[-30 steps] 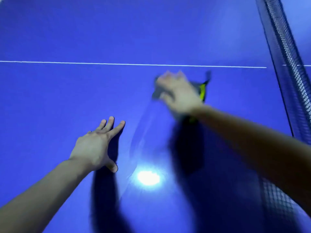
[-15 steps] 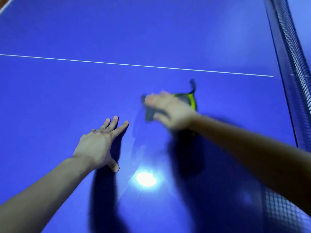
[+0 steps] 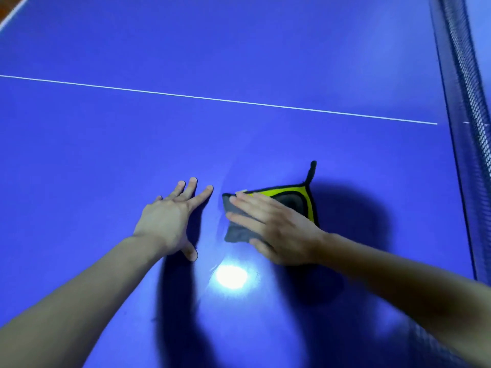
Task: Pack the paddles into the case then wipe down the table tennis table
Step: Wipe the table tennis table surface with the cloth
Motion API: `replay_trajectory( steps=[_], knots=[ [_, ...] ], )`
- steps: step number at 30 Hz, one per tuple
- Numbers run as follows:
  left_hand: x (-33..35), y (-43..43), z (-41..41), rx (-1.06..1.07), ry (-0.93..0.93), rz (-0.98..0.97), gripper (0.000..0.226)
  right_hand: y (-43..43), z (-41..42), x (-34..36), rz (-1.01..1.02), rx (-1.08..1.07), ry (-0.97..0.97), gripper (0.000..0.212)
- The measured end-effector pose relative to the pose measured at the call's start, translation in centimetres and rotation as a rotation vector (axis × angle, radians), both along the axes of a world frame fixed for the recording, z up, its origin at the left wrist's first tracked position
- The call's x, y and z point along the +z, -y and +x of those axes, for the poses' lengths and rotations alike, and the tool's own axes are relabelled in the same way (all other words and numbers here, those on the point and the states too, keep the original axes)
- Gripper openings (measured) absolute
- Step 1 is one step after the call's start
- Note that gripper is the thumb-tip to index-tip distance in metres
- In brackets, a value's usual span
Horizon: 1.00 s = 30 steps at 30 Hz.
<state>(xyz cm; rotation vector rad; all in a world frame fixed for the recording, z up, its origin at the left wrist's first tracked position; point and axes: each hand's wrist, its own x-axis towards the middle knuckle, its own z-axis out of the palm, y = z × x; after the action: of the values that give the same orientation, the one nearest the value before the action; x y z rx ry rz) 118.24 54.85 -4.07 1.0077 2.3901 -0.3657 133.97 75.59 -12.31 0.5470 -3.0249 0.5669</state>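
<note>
Fingers [image 3: 247, 204] of your right hand [image 3: 281, 229] lie straight and flat on the cloth [image 3: 291, 199], pressing it down rather than gripping it. The thumb rests along the cloth's near edge. The cloth is folded, grey with a yellow border and a black loop at one corner, and sits on the table [image 3: 239, 49] well on your side of the white line [image 3: 212, 98].

A second ago the same hand and cloth were blurred and much closer to that line. They have since been drawn back toward you and to the left, so one wiping stroke looks finished on the near side of the line.

Your left hand [image 3: 170, 221] has barely moved. It holds nothing, its fingers spread and straight on the table, farther from the line than the cloth's loop and just beside the cloth's left edge. A lamp glare [image 3: 231, 277] shines farther still from the line, between your wrists.

No paddles or case are in view, so packing seems to be done and wiping is the step in hand. The surface beyond the line, up to the net [image 3: 467, 75] that crosses its right end, probably still needs passes.
</note>
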Motion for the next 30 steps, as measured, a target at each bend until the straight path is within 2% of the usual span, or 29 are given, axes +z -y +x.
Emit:
replay_trajectory(
  steps=[2, 3, 6, 8, 10, 12, 14, 18, 20, 22, 24, 28, 30],
  knots=[
    [0.0, 0.0, 0.0, 0.000, -0.012, -0.002, 0.157, -3.9, -2.2, -0.4, -0.004, 0.101, -0.010, 0.061],
    [0.2, -0.1, 0.0, -0.007, -0.012, -0.002, 0.156, -6.4, -4.1, -0.6, 0.006, 0.040, -0.026, 0.062],
    [-0.8, 0.2, -0.3, -0.018, -0.011, -0.006, 0.157, -13.5, -11.8, -1.4, -0.033, -0.527, -0.043, 0.071],
    [-1.1, 0.5, -0.3, -0.005, -0.017, 0.006, 0.159, -15.1, -16.0, -1.5, -0.022, -0.868, -0.022, 0.075],
    [-0.8, 0.4, -0.2, 0.012, 0.003, 0.004, 0.158, -13.5, -17.8, -1.4, 0.027, -0.993, -0.023, 0.073],
    [-0.5, 0.1, -0.1, 0.006, 0.002, 0.002, 0.158, -9.9, -16.3, -1.0, 0.013, -0.908, -0.090, 0.072],
    [-0.2, 0.0, 0.0, -0.007, -0.013, 0.010, 0.158, -4.8, -12.4, -0.8, -0.013, -0.685, -0.130, 0.072],
    [0.0, -0.1, -0.1, -0.004, 0.001, 0.025, 0.162, 3.2, -1.7, 0.3, -0.043, -0.257, -0.048, 0.072],
    [-0.2, -0.1, -0.4, -0.029, -0.002, 0.011, 0.164, 2.3, 1.5, 0.3, -0.074, -0.113, -0.040, 0.066],
    [-0.4, 0.1, -0.6, -0.070, -0.009, 0.012, 0.164, -1.1, 2.0, -0.1, -0.048, -0.116, -0.042, 0.062],
    [-0.3, 0.4, -1.0, -0.123, 0.004, 0.027, 0.159, -4.6, 0.3, -0.9, -0.031, -0.352, -0.019, 0.062],
    [1.0, 1.7, -4.8, -0.154, 0.103, 0.112, 0.135, -8.1, -6.6, -2.2, 0.009, -1.189, -0.080, 0.068],
    [1.4, 3.0, -7.5, -0.149, 0.071, 0.140, 0.131, -6.5, -11.7, -2.2, 0.048, -1.469, -0.096, 0.072]
  ],
)
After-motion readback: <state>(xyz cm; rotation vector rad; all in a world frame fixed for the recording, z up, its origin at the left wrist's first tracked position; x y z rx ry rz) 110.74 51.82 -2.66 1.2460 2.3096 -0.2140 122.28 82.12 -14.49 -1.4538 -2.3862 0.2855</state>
